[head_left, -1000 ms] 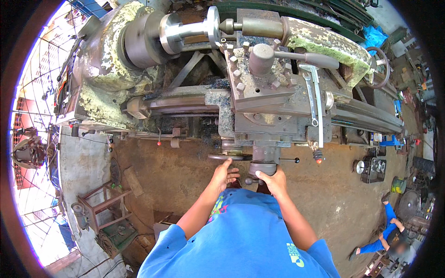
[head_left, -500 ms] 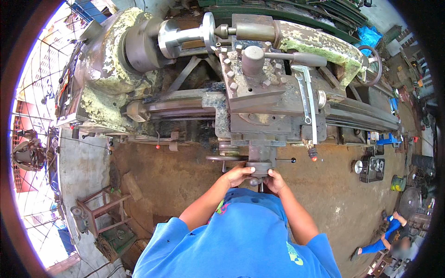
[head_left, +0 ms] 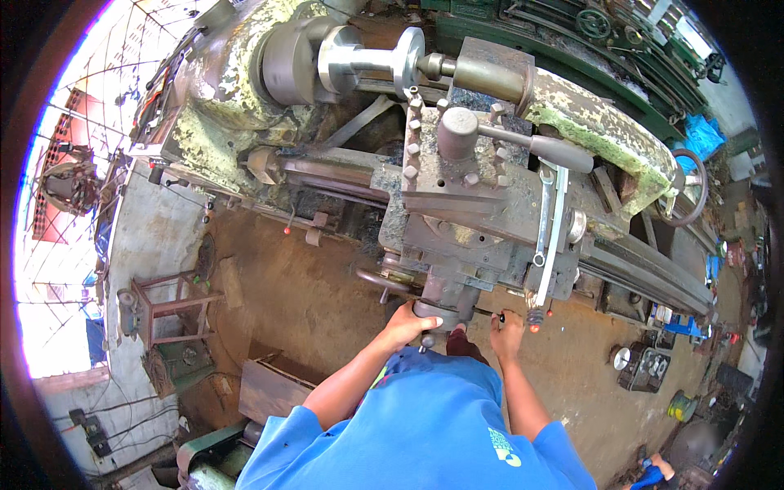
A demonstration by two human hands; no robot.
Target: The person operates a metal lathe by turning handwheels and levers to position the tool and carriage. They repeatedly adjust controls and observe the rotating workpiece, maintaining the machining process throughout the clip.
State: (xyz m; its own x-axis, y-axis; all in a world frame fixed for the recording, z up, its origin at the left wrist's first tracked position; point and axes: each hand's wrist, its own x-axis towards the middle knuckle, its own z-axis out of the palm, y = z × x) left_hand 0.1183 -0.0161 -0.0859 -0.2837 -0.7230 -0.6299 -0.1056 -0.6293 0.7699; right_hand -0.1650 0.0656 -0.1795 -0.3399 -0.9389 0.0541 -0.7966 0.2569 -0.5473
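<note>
In front of me stands a metal lathe. My left hand (head_left: 404,328) is closed round the round dial collar (head_left: 437,314) at the front of the cross slide, its thumb along the near side. My right hand (head_left: 506,333) grips the black knob of a thin lever (head_left: 485,313) beside the collar; some of its fingers are hidden. A shiny spool-shaped workpiece (head_left: 367,60) sits between the chuck (head_left: 290,64) and the tailstock centre (head_left: 435,65). The tool post (head_left: 457,137) with its clamp handle stands above the slide. A wrench (head_left: 542,219) and a caliper (head_left: 559,233) lie beside it.
The carriage handwheel (head_left: 384,282) is left of my left hand. A red-tipped lever (head_left: 535,320) is close to my right hand. The tailstock handwheel (head_left: 686,188) is far right. A wooden frame stand (head_left: 175,306) is at the left; a crate (head_left: 643,369) stands on the floor at right.
My right hand has left the dial collar and moved right onto the black-knobbed lever. My left hand stays on the collar. The whole view has turned and tilted.
</note>
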